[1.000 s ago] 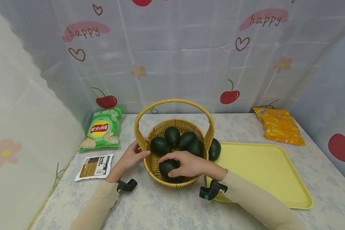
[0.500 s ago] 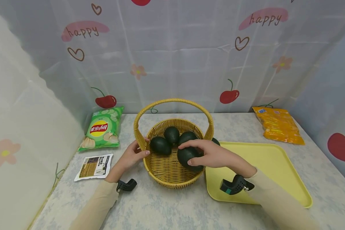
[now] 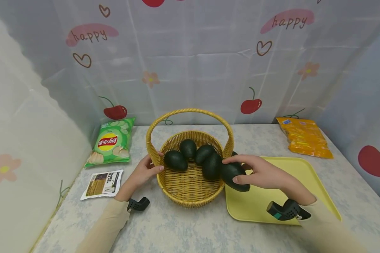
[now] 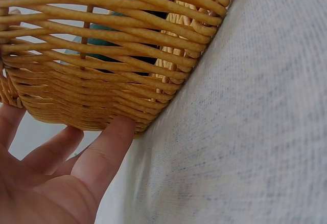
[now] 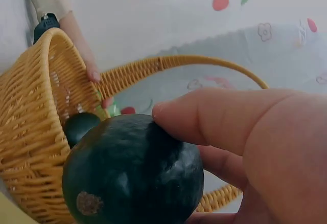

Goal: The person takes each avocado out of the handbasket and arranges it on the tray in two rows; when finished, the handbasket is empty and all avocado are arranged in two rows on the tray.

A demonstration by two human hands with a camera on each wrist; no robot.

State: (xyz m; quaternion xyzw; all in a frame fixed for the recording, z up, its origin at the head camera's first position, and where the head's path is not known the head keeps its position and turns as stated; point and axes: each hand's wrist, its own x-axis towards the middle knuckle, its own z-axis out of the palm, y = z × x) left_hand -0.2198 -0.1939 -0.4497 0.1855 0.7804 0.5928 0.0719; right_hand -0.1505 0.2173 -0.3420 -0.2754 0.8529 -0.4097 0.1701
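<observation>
My right hand point(image 3: 259, 172) grips a dark green avocado point(image 3: 232, 175) between thumb and fingers. It is at the right rim of the yellow wicker basket point(image 3: 190, 203), over the tray's left edge. In the right wrist view the held avocado point(image 5: 133, 173) shows a brown stem scar. My left hand point(image 3: 144, 172) holds the basket's left side, thumb and fingers on either side of the handle's base. The left wrist view has its fingertips against the woven wall point(image 4: 102, 91). Several avocados point(image 3: 175, 160) lie along the basket's back and right side.
A yellow tray point(image 3: 291, 167) lies right of the basket, with another avocado point(image 3: 234, 153) mostly hidden behind the basket handle. On the left are a green chip bag point(image 3: 111, 142) and a flat white packet point(image 3: 102, 184). An orange bag point(image 3: 305, 137) lies at the back right.
My right hand has lifted the front avocado and carried it rightward from inside the basket to its right rim. My left hand stays at the basket's left side.
</observation>
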